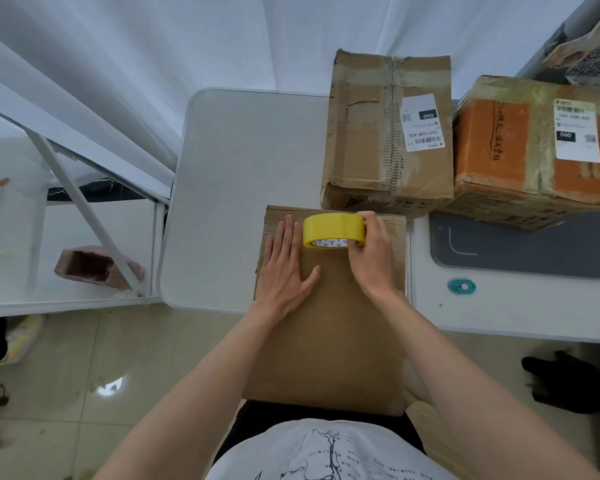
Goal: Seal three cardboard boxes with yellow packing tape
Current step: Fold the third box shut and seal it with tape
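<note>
Labels "060" on far boxes [388,129] | left hand [284,268] flat | right hand [371,251] grips yellow tape roll [333,230]

on the brown box [388,133] at the far side of my table there is a white shipping label [422,122], upside down to me. it carries a black patch reading "060" and a line that looks like "060-06b-a05", plus a small square code and a barcode; the fine print is too small to read. the orange box [530,143] beside it has its own white label [576,130] with another black "060" patch and barcodes. dark characters run along that box's orange face, but i cannot read them.
</note>
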